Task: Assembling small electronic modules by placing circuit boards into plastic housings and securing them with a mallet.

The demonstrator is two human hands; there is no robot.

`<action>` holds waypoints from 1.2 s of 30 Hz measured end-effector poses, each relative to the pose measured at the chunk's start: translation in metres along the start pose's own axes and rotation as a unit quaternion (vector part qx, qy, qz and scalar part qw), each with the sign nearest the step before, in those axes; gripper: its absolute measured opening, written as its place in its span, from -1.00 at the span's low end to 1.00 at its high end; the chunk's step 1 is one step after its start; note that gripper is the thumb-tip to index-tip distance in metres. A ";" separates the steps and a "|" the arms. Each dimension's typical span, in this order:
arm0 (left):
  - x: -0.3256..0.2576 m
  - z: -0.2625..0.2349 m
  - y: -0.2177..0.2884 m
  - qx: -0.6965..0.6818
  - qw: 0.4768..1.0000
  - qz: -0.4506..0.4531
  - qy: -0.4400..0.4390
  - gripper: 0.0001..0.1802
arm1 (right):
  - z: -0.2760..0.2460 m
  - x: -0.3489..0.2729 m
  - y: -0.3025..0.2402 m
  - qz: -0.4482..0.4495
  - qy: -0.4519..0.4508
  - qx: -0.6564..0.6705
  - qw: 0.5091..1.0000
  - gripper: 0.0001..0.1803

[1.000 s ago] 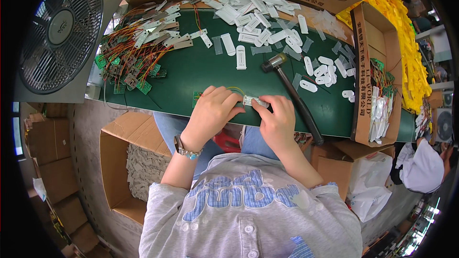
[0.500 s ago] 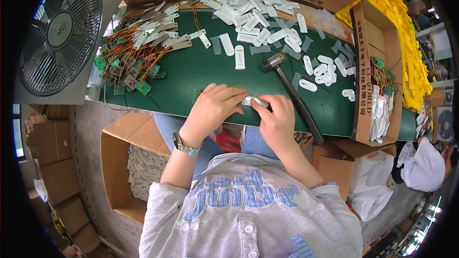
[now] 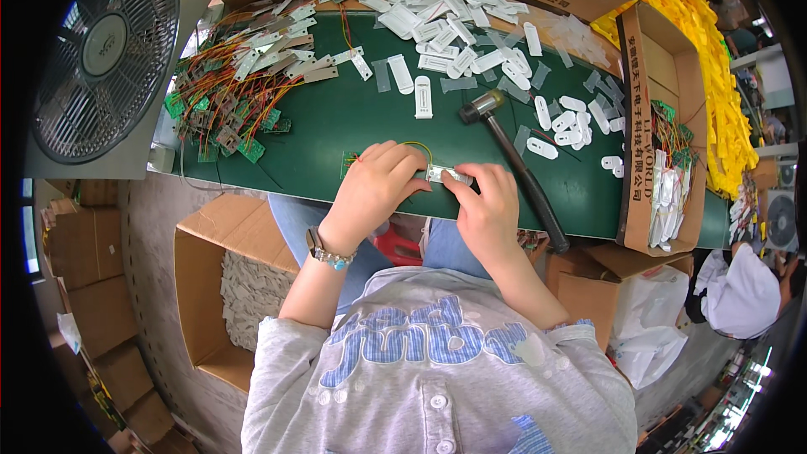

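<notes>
Near the table's front edge, between my two hands, lies a small pale wired metal strip (image 3: 444, 174). My right hand (image 3: 487, 202) pinches it, with the thumb on its upper face and the fingers curled at its right end. Bent over the strip's left end, my left hand (image 3: 378, 185) has its fingers closed; what they grip is hidden beneath them. A yellow wire (image 3: 427, 148) arcs from behind my left hand to the strip. Left of that hand, a green circuit board (image 3: 347, 163) with thin wires rests on the green table (image 3: 336, 130).
A black-handled hammer (image 3: 521, 168) lies right of my hands. Farther back are white plastic covers (image 3: 450, 21) and one separate cover (image 3: 423, 98). Wired boards and strips (image 3: 244, 84) pile at left, near a fan (image 3: 105, 55). An upright carton (image 3: 664, 130) stands at right.
The left hand's fingers have drawn back slightly to the left, baring more of the strip. The yellow wire arcs higher. The right hand keeps its pinch.
</notes>
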State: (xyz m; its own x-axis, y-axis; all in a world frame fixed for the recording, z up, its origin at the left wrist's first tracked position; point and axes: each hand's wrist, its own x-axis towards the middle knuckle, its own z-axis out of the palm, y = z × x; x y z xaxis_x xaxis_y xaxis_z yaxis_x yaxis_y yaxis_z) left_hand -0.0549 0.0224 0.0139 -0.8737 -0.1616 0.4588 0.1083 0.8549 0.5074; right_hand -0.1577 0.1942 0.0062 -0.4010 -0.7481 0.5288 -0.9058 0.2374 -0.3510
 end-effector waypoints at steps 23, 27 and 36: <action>0.003 -0.001 0.003 0.023 1.000 0.015 -0.006 -0.69 | 0.001 -0.001 0.001 0.000 0.000 -0.002 1.000 -0.62; 0.003 -0.001 0.002 0.027 0.999 0.022 -0.006 -0.70 | 0.002 -0.002 0.002 0.000 0.001 -0.002 1.000 -0.62; 0.001 0.000 0.000 0.056 0.997 0.058 -0.012 -0.72 | 0.001 0.000 0.001 0.001 -0.001 -0.001 1.000 -0.62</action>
State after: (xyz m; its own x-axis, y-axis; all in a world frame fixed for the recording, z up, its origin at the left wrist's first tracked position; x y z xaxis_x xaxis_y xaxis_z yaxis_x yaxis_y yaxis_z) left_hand -0.0562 0.0222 0.0141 -0.8698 -0.0475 0.4911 0.1568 0.9171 0.3664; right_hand -0.1579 0.1941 0.0050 -0.4019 -0.7495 0.5260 -0.9056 0.2402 -0.3496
